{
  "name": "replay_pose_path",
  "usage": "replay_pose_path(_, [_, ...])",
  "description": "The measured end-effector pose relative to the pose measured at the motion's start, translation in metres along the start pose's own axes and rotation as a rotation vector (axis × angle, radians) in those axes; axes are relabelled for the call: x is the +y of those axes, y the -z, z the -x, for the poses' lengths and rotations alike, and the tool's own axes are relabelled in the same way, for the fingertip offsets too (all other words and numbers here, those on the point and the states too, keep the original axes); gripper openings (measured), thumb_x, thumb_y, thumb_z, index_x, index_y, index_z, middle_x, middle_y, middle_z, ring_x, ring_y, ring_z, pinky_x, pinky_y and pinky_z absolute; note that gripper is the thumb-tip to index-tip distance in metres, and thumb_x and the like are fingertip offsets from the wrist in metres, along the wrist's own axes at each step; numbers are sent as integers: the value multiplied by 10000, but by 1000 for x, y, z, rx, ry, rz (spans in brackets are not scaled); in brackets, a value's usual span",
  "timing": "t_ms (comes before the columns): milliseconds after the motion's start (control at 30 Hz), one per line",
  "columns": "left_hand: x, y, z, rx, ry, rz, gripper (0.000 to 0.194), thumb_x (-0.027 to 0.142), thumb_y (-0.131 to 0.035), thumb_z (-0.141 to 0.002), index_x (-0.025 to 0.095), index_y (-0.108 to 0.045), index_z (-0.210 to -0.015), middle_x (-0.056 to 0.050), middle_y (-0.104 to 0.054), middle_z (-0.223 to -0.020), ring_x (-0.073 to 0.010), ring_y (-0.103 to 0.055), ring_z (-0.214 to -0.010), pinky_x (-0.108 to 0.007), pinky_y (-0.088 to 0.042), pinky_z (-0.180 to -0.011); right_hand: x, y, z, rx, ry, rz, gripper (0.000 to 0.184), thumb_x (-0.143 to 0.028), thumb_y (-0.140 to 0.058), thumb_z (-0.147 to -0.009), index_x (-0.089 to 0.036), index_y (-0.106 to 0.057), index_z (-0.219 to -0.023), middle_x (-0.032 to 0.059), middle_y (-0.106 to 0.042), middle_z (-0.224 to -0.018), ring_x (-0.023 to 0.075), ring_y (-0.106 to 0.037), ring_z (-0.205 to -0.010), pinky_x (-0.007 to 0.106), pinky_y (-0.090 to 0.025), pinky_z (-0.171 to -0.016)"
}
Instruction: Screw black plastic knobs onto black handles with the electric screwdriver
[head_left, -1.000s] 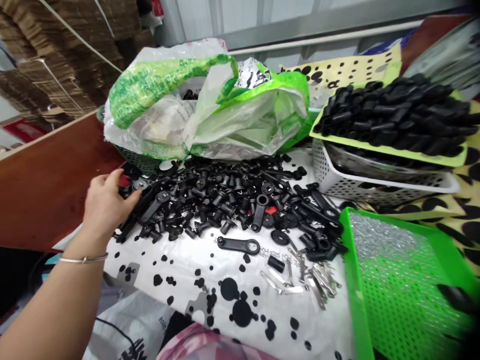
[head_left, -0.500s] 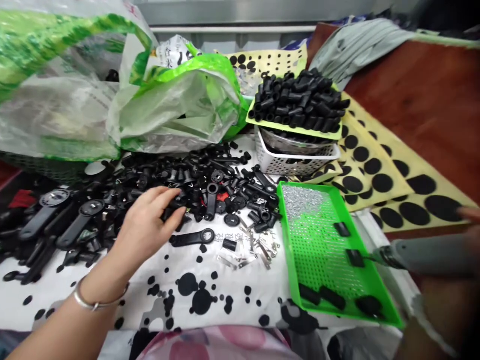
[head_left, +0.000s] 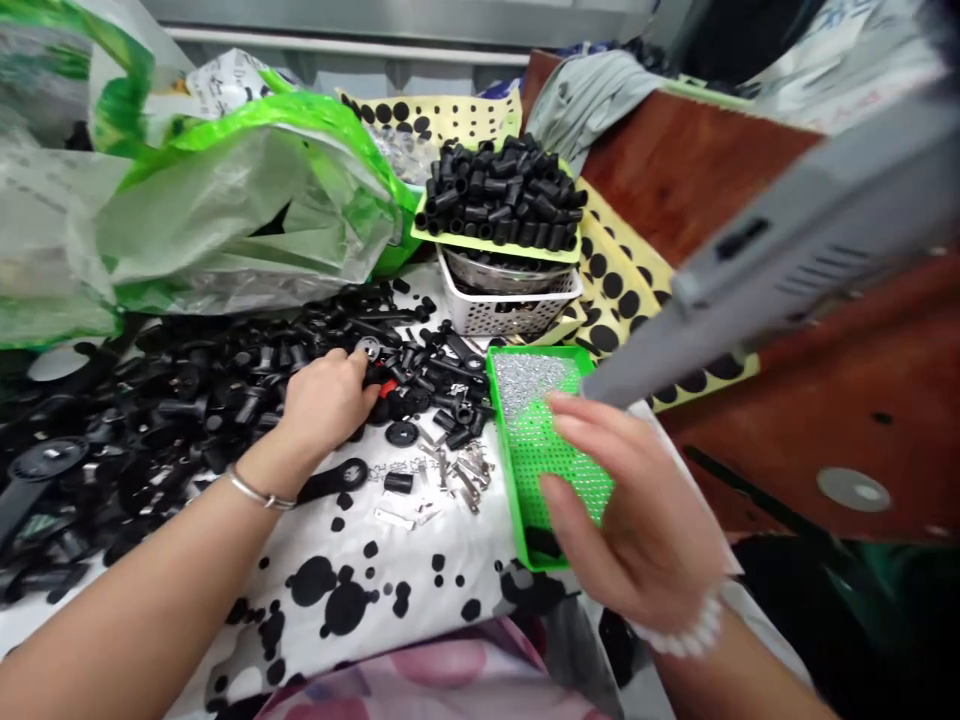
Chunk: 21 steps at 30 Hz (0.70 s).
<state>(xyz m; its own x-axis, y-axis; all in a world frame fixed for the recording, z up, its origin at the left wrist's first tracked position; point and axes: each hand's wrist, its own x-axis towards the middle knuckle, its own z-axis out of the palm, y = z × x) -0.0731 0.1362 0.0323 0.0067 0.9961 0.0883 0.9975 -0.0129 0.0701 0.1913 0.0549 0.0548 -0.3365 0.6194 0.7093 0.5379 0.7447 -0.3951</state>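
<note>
Writing: Dark printed characters (head_left: 397, 467) cross the white, black-blotched surface (head_left: 409, 560) beside loose metal strips (head_left: 466, 478), too small to read surely; lettering on the plastic bags (head_left: 247, 215) is also illegible.
Left hand: The left hand (head_left: 330, 395) reaches into the heap of black parts (head_left: 195, 385) spread across the surface, fingertips at a dark piece near a small red patch; whether they clamp it cannot be told.
Right hand: The right hand (head_left: 634, 500) hovers over the green tray, thumb and fingers apart.
Gray tool: A long gray tool (head_left: 772, 250) slants from upper right down to the lower left, its low end by the right fingers; contact is unclear.
Black arm: A ring-ended arm (head_left: 327, 484) lies near the left wrist, long axis roughly sideways, ring to the right and slightly farther away.
Green tray: The perforated green tray (head_left: 513, 490) holds silver bits (head_left: 529, 382) at its far end and a black piece (head_left: 541, 541) at its near end.
Stacked containers: Short black tubes (head_left: 510, 190) heap a yellow-green tray (head_left: 497, 247) above a metal bowl (head_left: 510, 274) and white basket (head_left: 491, 315).
</note>
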Motion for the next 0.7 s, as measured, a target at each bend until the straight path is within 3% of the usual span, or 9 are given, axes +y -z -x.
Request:
replay_pose_path(133, [-13, 0, 7, 28, 41, 202, 406, 387, -571, -769, 165, -656, -1098, -88, -647, -827, -265, -629, -743, -356, -476, -682, 11, -26, -13, -174, 69, 38, 260, -135, -537, -838, -73, -579, -1087, 148, -633, -1100, 230, -590, -1026, 381, -488, -868])
replay_pose_path(200, [-19, 1, 16, 78, 96, 391, 467, 401, -592, -763, 157, -631, -1159, -68, -654, -830, -218, -615, -711, -328, -488, -680, 17, -37, -16, -250, 59, 84, 232, -169, -497, -870, -74, -591, -1061, 134, -641, -1078, 220, -588, -994, 369, -481, -865])
replay_pose_path(300, [-23, 8, 34, 137, 177, 712, 494, 406, -602, -787, 141, -600, -1204, -46, -665, -864, -150, -600, -716, -252, -500, -676, 27, -53, -24, -476, 5, 266, 226, -180, -462, -888, -114, -603, -1051, 101, -641, -1055, 217, -558, -959, 359, -444, -849])
replay_pose_path(367, [-23, 14, 47, 84, 276, 1078, 447, 361, -664, -764, 161, -624, -1162, -19, -672, -835, -117, -596, -692, -205, -503, -644, 33, -64, -32, -620, -27, 367, 206, -150, -476, -867, -135, -615, -1018, 93, -639, -1019, 223, -536, -931, 360, -409, -828])
replay_pose_path(467, [-21, 18, 64, -100, 445, 1661, 388, 250, -764, -685, 199, -668, -1058, 14, -696, -794, -111, -634, -670, -184, -531, -618, 38, -80, -43, -684, -38, 415, 180, -136, -480, -855, -150, -621, -965, 92, -630, -980, 223, -513, -898, 358, -370, -805])
replay_pose_path(600, [-20, 12, 79, -287, 565, 1862, 298, 225, -760, -691, 164, -697, -975, -39, -739, -866, -166, -688, -671, -247, -591, -631, 41, -97, -54, -720, -80, 462, 165, -149, -471, -857, -146, -618, -933, 103, -621, -970, 227, -498, -894, 344, -346, -757])
replay_pose_path(700, [-16, 6, 84, -343, 609, 1890, 172, 202, -701, -746, 118, -704, -896, -85, -741, -830, -164, -674, -617, -235, -588, -554, 40, -106, -58, -752, -130, 504, 133, -127, -504, -814, -138, -628, -860, 111, -618, -919, 229, -493, -856, 338, -323, -712])
